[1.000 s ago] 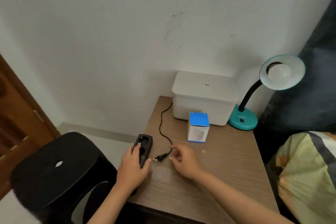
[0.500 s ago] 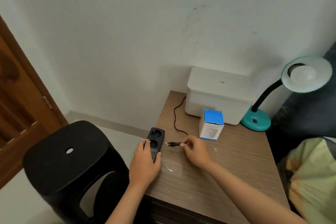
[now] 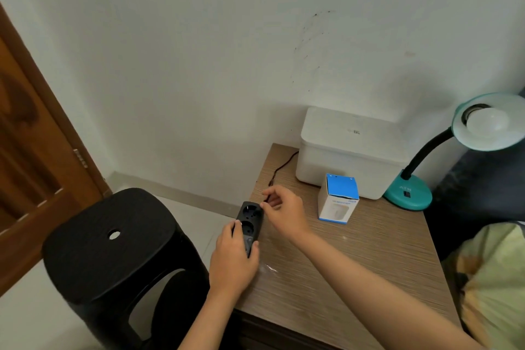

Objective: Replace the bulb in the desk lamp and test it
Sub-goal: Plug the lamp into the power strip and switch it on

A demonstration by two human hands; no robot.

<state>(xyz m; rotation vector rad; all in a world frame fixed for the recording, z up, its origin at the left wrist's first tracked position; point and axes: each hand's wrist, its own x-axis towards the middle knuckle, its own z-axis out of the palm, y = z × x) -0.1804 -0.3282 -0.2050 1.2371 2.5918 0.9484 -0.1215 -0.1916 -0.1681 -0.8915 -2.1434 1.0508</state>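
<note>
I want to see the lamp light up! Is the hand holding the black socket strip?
Touching. The head view shows the left hand gripping the black socket strip, fingers and thumb wrapped around its near end.

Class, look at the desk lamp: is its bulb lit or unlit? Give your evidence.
Unlit. The bulb in the teal shade of the desk lamp looks dull white, with no glow on the shade or the wall.

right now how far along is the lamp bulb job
Done, it seems: a bulb sits in the desk lamp, unlit. In hand: the left hand holds the power strip while the right hand brings the plug to its far socket; whether it is seated is hidden. Left: switching on to test.
</note>
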